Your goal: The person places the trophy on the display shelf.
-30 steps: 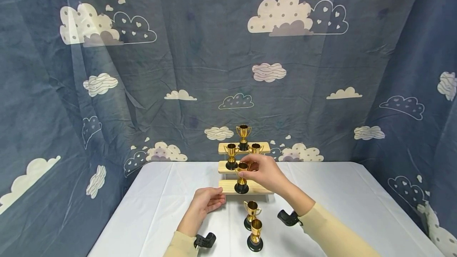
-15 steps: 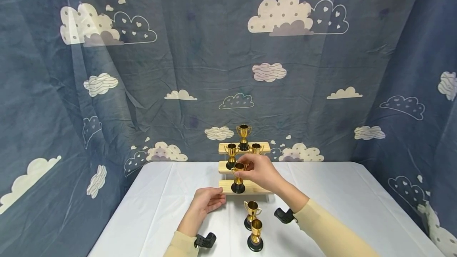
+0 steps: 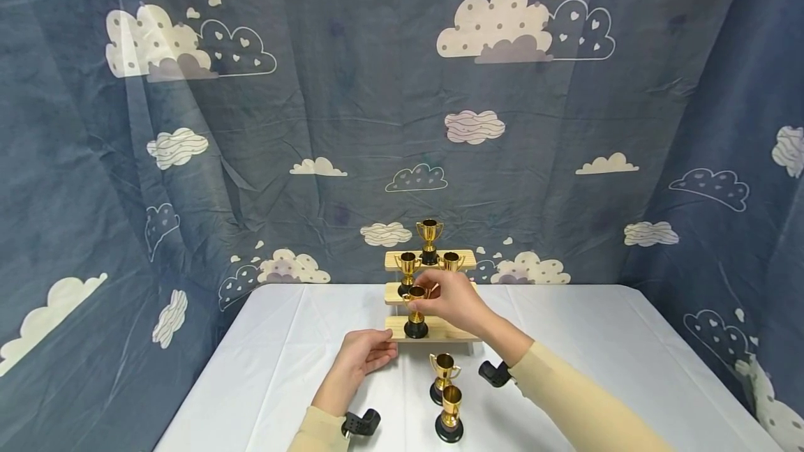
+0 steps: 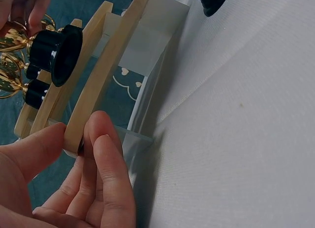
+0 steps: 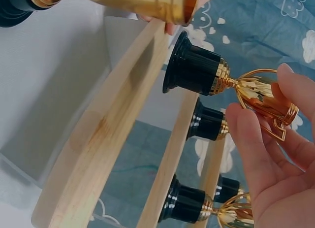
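My right hand (image 3: 453, 298) pinches a small gold trophy cup (image 3: 416, 328) by its bowl, thumb and fingertips at the handles. Its black base (image 5: 194, 65) hangs just above the left part of the lowest board (image 3: 449, 330) of a three-tier wooden display stand, with a gap showing in the right wrist view. My left hand (image 3: 361, 358) grips the left end of that board, thumb on top and fingers underneath; the left wrist view shows the pinched board end (image 4: 76, 137). On the middle tier stand a left trophy (image 3: 407, 265) and a right trophy (image 3: 451, 261), partly hidden by my right hand.
One trophy (image 3: 430, 236) tops the highest tier. On the white tablecloth (image 3: 283, 340) in front of the stand are two more trophies, a rear one (image 3: 443, 367) and a nearer one (image 3: 449, 410). A blue cloud-patterned curtain (image 3: 377, 89) surrounds the table.
My right hand has moved a little to the left with the trophy, along the lowest board towards its left end. The left hand has stayed on the board end.
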Demonstrator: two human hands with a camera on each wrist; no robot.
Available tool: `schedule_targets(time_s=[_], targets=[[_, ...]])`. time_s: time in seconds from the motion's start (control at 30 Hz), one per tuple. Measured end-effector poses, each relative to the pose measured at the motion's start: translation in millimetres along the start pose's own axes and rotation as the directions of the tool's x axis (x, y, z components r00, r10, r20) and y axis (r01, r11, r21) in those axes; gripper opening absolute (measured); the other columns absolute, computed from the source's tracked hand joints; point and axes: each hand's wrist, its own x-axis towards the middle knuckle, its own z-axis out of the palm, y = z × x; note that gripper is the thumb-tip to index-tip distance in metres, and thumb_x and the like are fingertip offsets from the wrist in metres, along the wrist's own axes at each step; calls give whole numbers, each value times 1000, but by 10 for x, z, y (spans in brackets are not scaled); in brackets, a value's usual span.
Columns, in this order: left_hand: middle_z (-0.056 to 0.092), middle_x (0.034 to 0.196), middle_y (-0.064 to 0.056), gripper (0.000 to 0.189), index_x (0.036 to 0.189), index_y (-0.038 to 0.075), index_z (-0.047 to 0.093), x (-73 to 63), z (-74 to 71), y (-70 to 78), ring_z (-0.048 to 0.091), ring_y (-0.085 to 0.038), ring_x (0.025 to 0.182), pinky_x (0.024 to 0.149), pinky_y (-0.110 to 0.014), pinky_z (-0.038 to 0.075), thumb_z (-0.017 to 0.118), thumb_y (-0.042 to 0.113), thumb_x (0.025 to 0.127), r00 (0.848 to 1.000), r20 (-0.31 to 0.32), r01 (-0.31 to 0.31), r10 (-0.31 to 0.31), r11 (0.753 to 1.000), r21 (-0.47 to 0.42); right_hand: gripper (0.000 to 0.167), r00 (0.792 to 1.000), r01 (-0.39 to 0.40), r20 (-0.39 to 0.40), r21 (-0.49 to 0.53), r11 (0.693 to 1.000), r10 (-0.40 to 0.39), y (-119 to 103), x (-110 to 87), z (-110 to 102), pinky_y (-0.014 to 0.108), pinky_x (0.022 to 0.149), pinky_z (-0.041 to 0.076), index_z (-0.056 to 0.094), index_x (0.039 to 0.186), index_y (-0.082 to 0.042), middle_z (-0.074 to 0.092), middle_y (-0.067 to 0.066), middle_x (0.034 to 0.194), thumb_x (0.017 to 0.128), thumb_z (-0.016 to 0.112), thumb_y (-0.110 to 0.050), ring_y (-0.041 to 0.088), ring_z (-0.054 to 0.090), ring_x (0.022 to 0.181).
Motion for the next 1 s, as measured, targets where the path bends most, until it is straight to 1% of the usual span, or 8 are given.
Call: schedule_targets(time_s=[0.2, 0.33, 0.43, 0.57, 0.8, 1.0], targets=[[74, 86, -13, 28, 107, -7, 69, -6, 3, 8, 73, -19, 75, 72, -31, 62, 75, 15, 90, 1000, -8, 6, -6, 1000, -4, 35, 1000, 1, -11, 2, 1000, -1, 27, 38, 63, 28, 70, 58, 70, 108, -19, 67, -2, 102, 80, 88, -32, 9, 66, 79], [74, 86, -13, 30, 108, -7, 69, -9, 3, 10, 73, -19, 75, 73, -32, 62, 75, 16, 90, 1000, -1, 6, -6, 1000, -7, 35, 1000, 4, -16, -47, 999, -5, 42, 59, 105, 29, 68, 56, 70, 106, -19, 65, -5, 94, 79, 88, -31, 10, 63, 76], [74, 85, -13, 34, 112, -10, 67, 1, -5, 3, 73, -19, 75, 74, -33, 62, 74, 15, 91, 1000, 6, 2, -1, 1000, -8, 34, 1000, 15, -16, -98, 995, -17, 65, 71, 138, 30, 67, 55, 69, 104, -19, 65, -6, 90, 79, 89, -31, 9, 61, 74], [74, 84, -12, 36, 114, -13, 65, 7, -5, 1, 73, -19, 74, 74, -33, 62, 73, 14, 91, 1000, 8, -1, 1, 1000, -6, 34, 999, 27, -15, -120, 992, -29, 97, 76, 169, 30, 66, 54, 69, 104, -19, 64, -7, 88, 79, 89, -30, 8, 61, 73], [74, 84, -12, 30, 108, -9, 68, 1, 5, 6, 73, -18, 74, 73, -31, 62, 75, 14, 90, 1000, -7, 10, -10, 1000, -12, 37, 999, 35, 3, -118, 992, -35, 100, 79, 163, 28, 67, 55, 69, 108, -20, 65, -8, 87, 78, 89, -31, 7, 61, 74], [74, 82, -10, 28, 106, -7, 70, 7, 6, 2, 72, -16, 71, 68, -27, 61, 76, 15, 89, 1000, -2, 5, -5, 1000, -20, 37, 999, 53, 3, -125, 991, -53, 128, 94, 188, 27, 68, 55, 70, 105, -21, 65, -9, 89, 76, 90, -30, 5, 61, 74]])
